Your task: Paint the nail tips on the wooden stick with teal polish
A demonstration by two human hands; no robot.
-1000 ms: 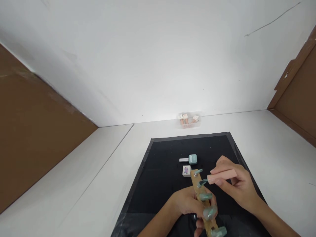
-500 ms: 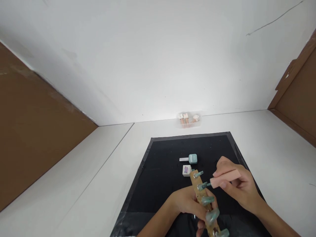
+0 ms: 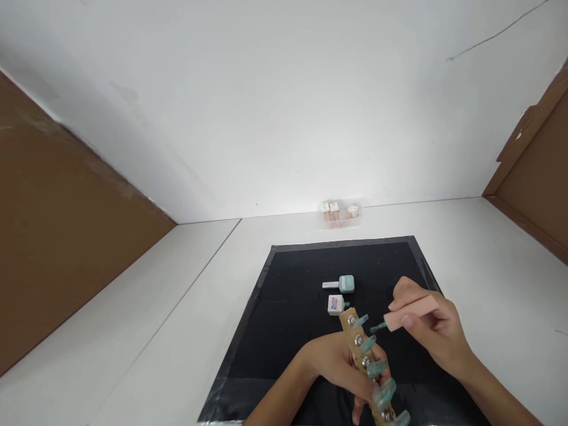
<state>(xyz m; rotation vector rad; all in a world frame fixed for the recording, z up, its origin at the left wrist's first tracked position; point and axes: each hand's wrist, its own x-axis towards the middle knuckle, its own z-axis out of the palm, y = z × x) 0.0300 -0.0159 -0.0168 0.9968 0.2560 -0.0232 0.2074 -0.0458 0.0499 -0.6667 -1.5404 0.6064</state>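
Note:
My left hand point(image 3: 341, 370) is wrapped round a wooden bar point(image 3: 361, 361) that carries several teal false nails on metal studs. My right hand point(image 3: 432, 328) pinches a pink block-shaped handle point(image 3: 410, 312) with a teal brush tip point(image 3: 378, 326) pointing at the bar's upper nails, a small gap apart. Both hands are over a black mat point(image 3: 293, 331). A teal nail polish bottle point(image 3: 344, 284) lies on its side on the mat, and a small white bottle point(image 3: 335, 305) with a purple label lies just below it.
A clear tray with small pink-and-white bottles point(image 3: 339, 214) stands at the back wall. The mat lies on a white table point(image 3: 186, 307). Brown cardboard panels point(image 3: 53, 236) flank both sides.
My right hand has drawn the pink handle and brush tip a little right and away from the nail it touched. The bar has shifted slightly lower and left in my left hand.

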